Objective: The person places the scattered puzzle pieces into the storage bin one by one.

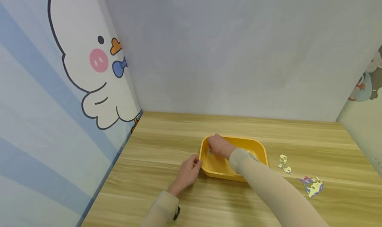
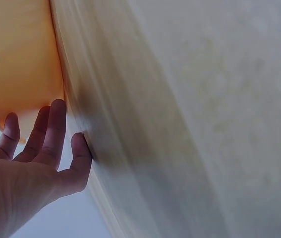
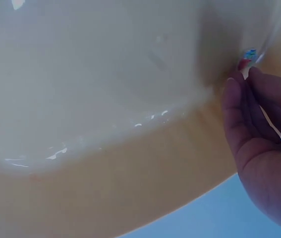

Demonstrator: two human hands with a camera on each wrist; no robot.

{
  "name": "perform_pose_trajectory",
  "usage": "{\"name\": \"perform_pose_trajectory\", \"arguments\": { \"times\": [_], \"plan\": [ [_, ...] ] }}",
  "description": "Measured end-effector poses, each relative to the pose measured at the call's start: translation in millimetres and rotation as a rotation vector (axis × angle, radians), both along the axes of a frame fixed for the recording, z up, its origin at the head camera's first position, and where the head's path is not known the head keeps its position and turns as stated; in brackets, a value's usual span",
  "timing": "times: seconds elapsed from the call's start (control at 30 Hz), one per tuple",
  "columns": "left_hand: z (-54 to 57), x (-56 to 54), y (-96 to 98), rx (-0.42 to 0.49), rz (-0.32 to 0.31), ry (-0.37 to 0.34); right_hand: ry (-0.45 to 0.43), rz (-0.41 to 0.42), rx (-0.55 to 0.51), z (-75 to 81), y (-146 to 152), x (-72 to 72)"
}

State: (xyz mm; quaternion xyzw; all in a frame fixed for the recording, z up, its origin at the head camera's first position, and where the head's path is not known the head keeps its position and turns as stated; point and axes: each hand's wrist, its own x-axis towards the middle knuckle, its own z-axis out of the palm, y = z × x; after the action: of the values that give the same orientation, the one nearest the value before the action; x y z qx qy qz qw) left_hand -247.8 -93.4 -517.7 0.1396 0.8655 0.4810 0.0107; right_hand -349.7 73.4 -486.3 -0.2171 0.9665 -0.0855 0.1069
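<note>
A yellow-orange plastic tray (image 1: 219,176) with rounded corners rests on the wooden table. My right hand (image 1: 219,145) reaches down into its far left corner. In the right wrist view, the thumb and fingertips of this hand (image 3: 264,114) pinch a small colourful scrap (image 3: 250,54), blue, green and red, close to the tray floor. My left hand (image 1: 188,170) is at the tray's left side, outside it. Seen from the left wrist, its loosely bent fingers (image 2: 56,131) rest against the outer wall (image 2: 24,59), with one finger near the tabletop.
Right of the tray lie small pale scraps (image 1: 283,158) and a bigger scrap (image 1: 313,187) in yellow, blue and red. A grey wall (image 1: 238,71) closes off the table's far edge. At left stands a blue panel with a cartoon bird (image 1: 86,64). My right sleeve (image 1: 277,190) crosses over the tray.
</note>
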Motion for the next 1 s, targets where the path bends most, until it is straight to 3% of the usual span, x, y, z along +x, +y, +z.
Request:
{"name": "perform_pose_trajectory", "arguments": {
  "times": [0.17,0.5,0.8,1.0],
  "plan": [
    [-1.8,-0.6,5.9,0.007,-0.001,0.015,0.013,-0.004,-0.017,12.3,10,4.7],
    [-1.5,0.9,4.2,0.008,0.019,0.031,0.054,0.036,-0.124,51.6,48,16.1],
    [-1.8,2.0,1.3,0.02,0.062,0.042,0.069,-0.088,-0.15,64.5,112,14.7],
    [-3.2,1.0,10.1,0.025,0.019,0.035,0.068,-0.213,-0.114,60.9,177,24.9]
  ]
}}
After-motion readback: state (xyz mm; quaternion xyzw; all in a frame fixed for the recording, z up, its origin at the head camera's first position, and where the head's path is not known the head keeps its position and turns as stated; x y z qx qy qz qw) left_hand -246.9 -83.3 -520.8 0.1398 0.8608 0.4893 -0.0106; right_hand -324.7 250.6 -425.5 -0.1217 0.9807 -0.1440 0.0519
